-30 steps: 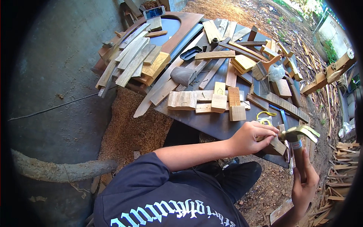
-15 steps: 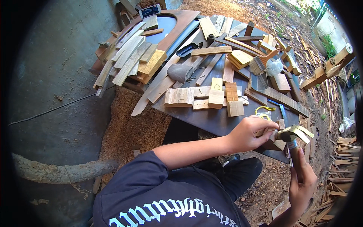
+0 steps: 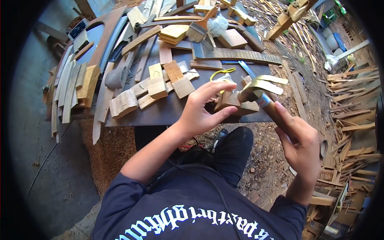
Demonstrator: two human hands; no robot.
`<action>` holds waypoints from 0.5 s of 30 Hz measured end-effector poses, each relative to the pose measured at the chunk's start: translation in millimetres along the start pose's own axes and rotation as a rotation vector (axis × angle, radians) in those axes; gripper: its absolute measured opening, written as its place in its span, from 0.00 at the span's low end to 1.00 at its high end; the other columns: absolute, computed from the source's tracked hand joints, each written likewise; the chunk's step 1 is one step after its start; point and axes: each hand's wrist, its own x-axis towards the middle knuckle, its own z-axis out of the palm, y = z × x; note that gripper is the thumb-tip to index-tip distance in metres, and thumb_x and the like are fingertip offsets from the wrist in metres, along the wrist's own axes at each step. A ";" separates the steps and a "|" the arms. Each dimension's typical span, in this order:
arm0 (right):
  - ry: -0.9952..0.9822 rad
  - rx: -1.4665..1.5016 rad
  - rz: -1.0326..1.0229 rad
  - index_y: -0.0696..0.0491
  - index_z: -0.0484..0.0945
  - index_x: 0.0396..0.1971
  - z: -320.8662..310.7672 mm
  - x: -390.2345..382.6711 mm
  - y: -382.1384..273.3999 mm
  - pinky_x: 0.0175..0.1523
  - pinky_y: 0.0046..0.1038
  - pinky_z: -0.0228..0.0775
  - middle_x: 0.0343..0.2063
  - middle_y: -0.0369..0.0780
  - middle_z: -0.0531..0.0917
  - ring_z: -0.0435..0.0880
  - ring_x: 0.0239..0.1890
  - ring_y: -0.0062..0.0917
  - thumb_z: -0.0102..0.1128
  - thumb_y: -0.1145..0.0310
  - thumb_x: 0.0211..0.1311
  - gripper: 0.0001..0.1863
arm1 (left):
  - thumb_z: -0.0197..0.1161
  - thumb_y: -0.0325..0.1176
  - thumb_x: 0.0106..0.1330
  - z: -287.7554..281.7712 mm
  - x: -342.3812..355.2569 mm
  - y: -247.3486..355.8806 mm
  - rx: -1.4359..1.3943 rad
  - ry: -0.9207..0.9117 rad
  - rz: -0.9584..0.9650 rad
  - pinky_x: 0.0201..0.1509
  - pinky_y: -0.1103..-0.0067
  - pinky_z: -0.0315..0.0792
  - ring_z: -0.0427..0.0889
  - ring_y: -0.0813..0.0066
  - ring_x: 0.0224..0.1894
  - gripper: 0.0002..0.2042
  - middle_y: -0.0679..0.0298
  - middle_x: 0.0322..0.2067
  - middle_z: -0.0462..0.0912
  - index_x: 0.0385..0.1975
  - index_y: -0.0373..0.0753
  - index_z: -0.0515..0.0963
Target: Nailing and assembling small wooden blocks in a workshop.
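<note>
My right hand [image 3: 298, 140] is wrapped round the wooden handle of a claw hammer [image 3: 262, 86], index finger stretched along it. The hammer's brassy head lies sideways at the table's front edge, its face against or very close to a small wooden block [image 3: 230, 99]. My left hand [image 3: 200, 106] holds this block between thumb and fingers, the thumb low and the fingers over the top. Another wood piece [image 3: 248, 108] shows under the hammer head, partly hidden. Whether a nail is in the block, I cannot tell. Just behind lies a yellow loop [image 3: 222, 73].
Left of my hands, blocks [image 3: 157, 88] sit on two strips. Farther back are a paintbrush [image 3: 199, 30], a plastic bag [image 3: 218, 26], a metal blade [image 3: 203, 49] and many planks. A stack of strips [image 3: 74, 86] stands at the left. Scrap wood [image 3: 354, 132] covers the ground at right.
The view has swung, so the table sits farther left and up. My left hand has gone from a tight pinch to a wider hold round the block. The hammer stays in my right hand.
</note>
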 end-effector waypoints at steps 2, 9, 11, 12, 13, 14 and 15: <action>-0.001 -0.002 0.005 0.39 0.79 0.68 0.5 -1.8 1.9 0.31 0.39 0.68 0.22 0.43 0.75 0.76 0.22 0.37 0.70 0.79 0.58 0.36 | 0.78 0.29 0.62 0.9 0.9 -2.1 -0.014 -0.007 0.006 0.64 0.71 0.74 0.81 0.68 0.61 0.25 0.58 0.56 0.85 0.59 0.35 0.80; 0.005 0.012 -0.011 0.39 0.79 0.68 -1.9 -4.5 2.0 0.31 0.38 0.68 0.22 0.43 0.74 0.75 0.22 0.37 0.69 0.80 0.58 0.36 | 0.76 0.30 0.66 6.2 -3.5 -3.8 -0.043 0.001 -0.079 0.64 0.72 0.76 0.83 0.70 0.59 0.22 0.57 0.55 0.86 0.59 0.34 0.81; -0.089 -0.013 0.032 0.48 0.79 0.68 -5.1 -3.3 0.0 0.40 0.30 0.73 0.30 0.46 0.82 0.80 0.28 0.33 0.68 0.82 0.59 0.34 | 0.76 0.31 0.66 5.2 -5.5 -4.3 -0.067 0.002 -0.129 0.64 0.72 0.76 0.84 0.71 0.58 0.22 0.57 0.55 0.87 0.59 0.33 0.81; -0.089 -0.017 0.037 0.48 0.79 0.68 -5.9 -3.5 -0.6 0.40 0.30 0.73 0.30 0.46 0.82 0.80 0.28 0.33 0.68 0.82 0.59 0.34 | 0.76 0.31 0.66 4.8 -4.5 -3.8 -0.054 -0.001 -0.128 0.64 0.73 0.76 0.84 0.71 0.57 0.23 0.57 0.54 0.87 0.59 0.33 0.81; -0.079 -0.003 0.045 0.49 0.79 0.68 -6.2 -3.1 -1.3 0.42 0.30 0.74 0.32 0.47 0.84 0.82 0.30 0.33 0.68 0.83 0.59 0.34 | 0.76 0.31 0.66 4.5 -3.6 -3.7 -0.041 -0.004 -0.126 0.64 0.74 0.76 0.84 0.72 0.56 0.23 0.57 0.54 0.87 0.60 0.33 0.81; -0.070 0.011 0.054 0.50 0.79 0.67 -6.5 -2.8 -2.0 0.43 0.29 0.75 0.34 0.47 0.85 0.84 0.32 0.32 0.68 0.84 0.59 0.34 | 0.76 0.31 0.66 4.2 -2.8 -4.6 -0.048 -0.007 -0.126 0.64 0.74 0.76 0.84 0.72 0.56 0.23 0.57 0.54 0.87 0.60 0.33 0.81; -0.073 0.012 0.052 0.50 0.79 0.67 -5.1 -2.2 -1.4 0.43 0.29 0.75 0.34 0.47 0.85 0.84 0.32 0.32 0.68 0.84 0.59 0.34 | 0.76 0.31 0.65 2.6 -2.5 -5.1 -0.035 -0.014 -0.106 0.64 0.74 0.76 0.85 0.72 0.56 0.23 0.57 0.53 0.87 0.59 0.32 0.81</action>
